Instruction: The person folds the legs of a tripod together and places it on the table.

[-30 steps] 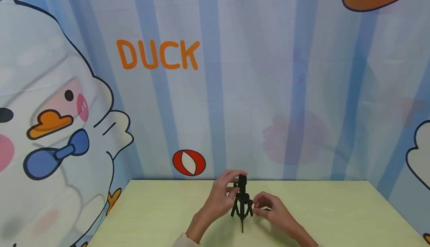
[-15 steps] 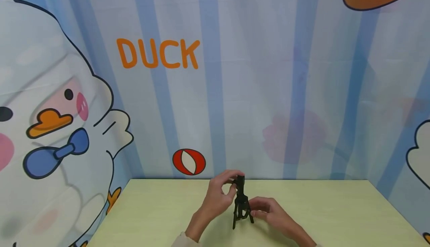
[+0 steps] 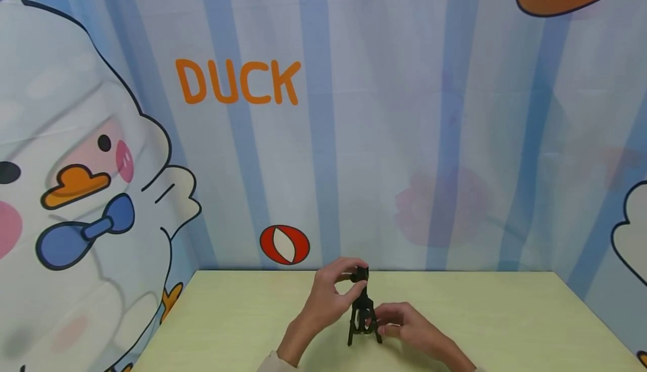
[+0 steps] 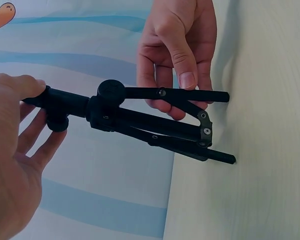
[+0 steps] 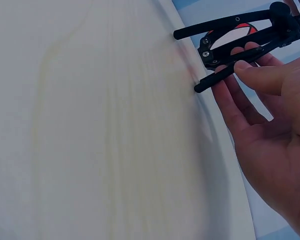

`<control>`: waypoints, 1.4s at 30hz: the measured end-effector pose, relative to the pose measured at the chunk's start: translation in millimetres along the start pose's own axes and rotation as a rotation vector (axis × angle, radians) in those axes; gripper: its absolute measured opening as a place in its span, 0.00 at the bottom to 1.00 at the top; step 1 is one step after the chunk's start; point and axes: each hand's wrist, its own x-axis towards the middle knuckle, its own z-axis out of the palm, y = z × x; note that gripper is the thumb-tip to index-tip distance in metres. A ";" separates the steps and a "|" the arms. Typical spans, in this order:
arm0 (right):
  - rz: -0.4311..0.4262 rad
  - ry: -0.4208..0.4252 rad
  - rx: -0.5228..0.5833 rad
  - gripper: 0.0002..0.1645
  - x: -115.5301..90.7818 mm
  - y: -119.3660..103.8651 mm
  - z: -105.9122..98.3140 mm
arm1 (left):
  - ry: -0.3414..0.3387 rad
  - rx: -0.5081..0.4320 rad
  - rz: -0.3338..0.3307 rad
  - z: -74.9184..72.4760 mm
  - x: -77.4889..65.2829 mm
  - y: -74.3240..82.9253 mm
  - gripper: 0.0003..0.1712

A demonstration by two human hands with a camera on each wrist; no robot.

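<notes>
A small black tripod (image 3: 362, 304) stands roughly upright between the two hands, its legs only partly spread. At its top, my left hand (image 3: 326, 296) grips the head between thumb and fingers; the left wrist view shows a round knob (image 4: 57, 122) beside those fingers. Lower down, my right hand (image 3: 409, 327) pinches one leg (image 5: 222, 77) between thumb and fingers. Hinged braces (image 4: 205, 122) join the legs to the centre column. Whether the leg tips touch the table cannot be told.
The pale yellow table (image 3: 242, 316) extends around the hands. Behind it hangs a blue-striped cloth (image 3: 379, 136) printed with ducks and the word DUCK.
The tripod has turned about its upright axis and its legs have drawn closer together. My right hand has gone from beside a leg to pinching it, slightly lower.
</notes>
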 end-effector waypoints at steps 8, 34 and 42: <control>-0.025 -0.029 -0.022 0.15 1.0 2.4 0.6 | -0.010 -0.020 -0.004 -1.2 -0.5 1.3 0.19; -0.093 -0.025 -0.140 0.10 1.4 2.6 4.3 | -0.028 -0.094 -0.046 1.1 -1.5 -0.3 0.21; -0.099 -0.010 -0.175 0.09 1.6 4.3 4.2 | -0.034 -0.091 -0.017 1.9 1.1 -3.4 0.17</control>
